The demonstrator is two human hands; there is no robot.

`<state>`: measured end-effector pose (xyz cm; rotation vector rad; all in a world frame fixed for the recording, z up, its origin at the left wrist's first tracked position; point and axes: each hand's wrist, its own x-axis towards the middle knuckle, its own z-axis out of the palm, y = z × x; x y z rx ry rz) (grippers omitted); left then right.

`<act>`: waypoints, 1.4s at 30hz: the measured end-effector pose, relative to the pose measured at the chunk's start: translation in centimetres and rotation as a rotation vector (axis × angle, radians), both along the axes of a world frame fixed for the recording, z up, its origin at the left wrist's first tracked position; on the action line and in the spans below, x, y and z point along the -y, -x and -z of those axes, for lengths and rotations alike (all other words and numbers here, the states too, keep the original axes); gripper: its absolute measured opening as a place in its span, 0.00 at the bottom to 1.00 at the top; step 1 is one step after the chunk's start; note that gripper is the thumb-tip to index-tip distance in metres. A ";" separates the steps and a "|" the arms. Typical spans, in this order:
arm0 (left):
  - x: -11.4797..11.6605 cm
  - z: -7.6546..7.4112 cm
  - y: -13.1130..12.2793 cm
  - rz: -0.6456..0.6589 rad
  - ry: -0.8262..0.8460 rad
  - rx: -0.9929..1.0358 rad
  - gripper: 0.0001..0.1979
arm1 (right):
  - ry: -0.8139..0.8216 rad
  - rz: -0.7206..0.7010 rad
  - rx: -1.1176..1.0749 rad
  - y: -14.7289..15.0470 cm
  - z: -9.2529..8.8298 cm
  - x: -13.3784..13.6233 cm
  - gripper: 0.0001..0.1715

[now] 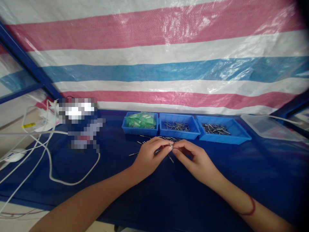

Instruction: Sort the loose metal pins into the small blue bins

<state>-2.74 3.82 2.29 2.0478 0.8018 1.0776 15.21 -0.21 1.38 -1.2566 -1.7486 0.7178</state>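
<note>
Head view shows both hands meeting above the desk (156,196). The left hand (148,157) pinches a small metal piece (171,146) between thumb and forefinger, and the right hand (198,161) pinches at the same piece from its other side; the fingertips cover much of it, so its shape I cannot tell. Loose metal pins (134,154) lie on the desk under and behind the left hand, and one is just below the joined fingertips. Behind them, three blue bins stand in a row: the left bin (140,131) holds a green bag (141,120), the middle bin (180,132) and the right bin (224,138) hold metal pins. Their front walls limit the hands on the far side. Toward the near edge, and to the right, the desk surface extends widely. White cables (70,184) curl at the left, well apart from the hands; a clear plastic tray (267,127) lies far right.
</note>
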 end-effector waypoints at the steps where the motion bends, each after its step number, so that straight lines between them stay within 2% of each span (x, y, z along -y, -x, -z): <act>1: 0.1 0.0 0.0 -0.001 0.000 0.003 0.08 | 0.001 -0.004 -0.007 0.0 0.0 0.0 0.09; 6: 0.1 -0.4 -0.1 0.009 -0.010 0.009 0.07 | -0.010 -0.018 -0.025 0.1 -0.3 -0.1 0.10; 11: -0.1 -0.2 0.0 -0.018 -0.015 -0.036 0.07 | -0.032 0.027 -0.061 -0.2 -0.4 -0.1 0.09; 13: -0.2 0.0 0.1 -0.010 -0.040 -0.114 0.07 | -0.048 0.041 -0.066 -0.3 -0.5 -0.1 0.10; 16: -0.4 0.0 0.3 -0.027 -0.130 -0.361 0.10 | -0.110 0.076 -0.024 -0.8 -0.9 -0.3 0.10; 19: -0.8 -0.6 0.9 -0.073 -0.227 -0.641 0.14 | -0.234 0.211 0.092 -2.6 -1.5 -0.9 0.09; 24: -2.1 -2.4 3.0 -0.087 -0.321 -0.892 0.16 | -0.419 0.598 0.410 -8.2 -1.5 -3.0 0.09; 28: -2.6 -3.5 4.5 -0.006 -0.246 -1.040 0.21 | -0.368 0.681 0.668 -10.8 -0.5 -4.0 0.13; 30: -2.5 -3.8 4.7 0.018 -0.214 -1.077 0.21 | -0.366 0.672 0.679 -10.6 -0.3 -4.0 0.14; 33: -2.1 -3.5 4.0 0.031 -0.254 -1.078 0.18 | -0.395 0.580 0.625 -8.8 -0.6 -3.5 0.13; 38: -1.4 -2.2 2.1 0.018 -0.376 -1.053 0.14 | -0.439 0.303 0.565 -4.8 -0.8 -2.3 0.11; 42: -1.2 -1.5 1.5 0.005 -0.422 -1.054 0.08 | -0.395 0.094 0.523 -2.5 -0.5 -1.5 0.10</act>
